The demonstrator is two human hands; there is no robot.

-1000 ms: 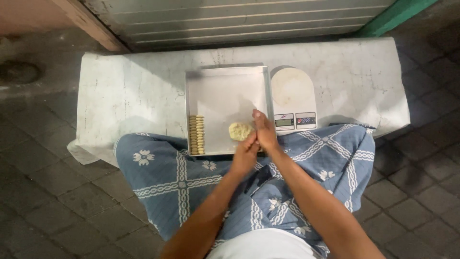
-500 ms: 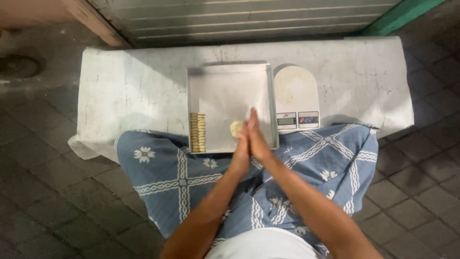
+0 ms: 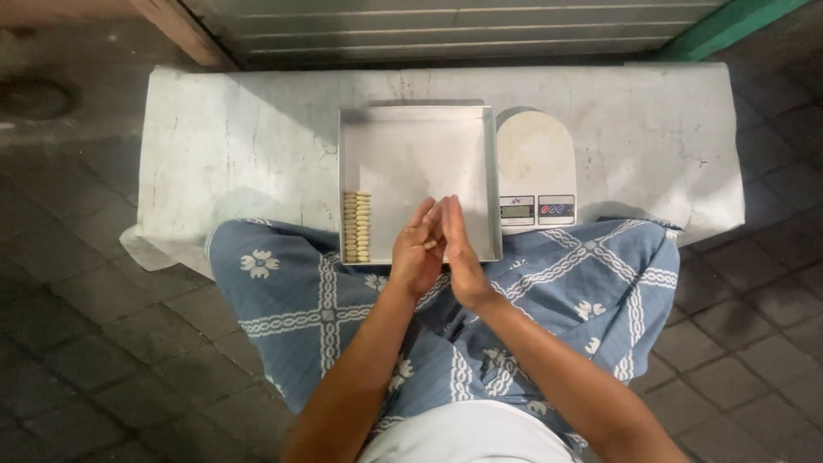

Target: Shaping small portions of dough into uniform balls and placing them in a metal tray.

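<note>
Much bare floor of the metal tray [image 3: 411, 154] is seen above the hands; a scale [image 3: 536, 176] stands just beside its right rim on the white surface [image 3: 240, 137]. A small pale dough piece [image 3: 429, 243] is pressed between the left hand [image 3: 417, 253] and right hand [image 3: 460, 257], fingers straight and together. A row of shaped pieces [image 3: 357, 227] lies along the left wall.

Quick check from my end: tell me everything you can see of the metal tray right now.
The metal tray is square, shallow, silvery with a low raised rim, lying flat on the pale cloth-covered bench. A short column of small pale dough pieces lines its near-left edge; the rest is bare. A white scale sits against its right side. Both hands overlap its near edge.
</note>
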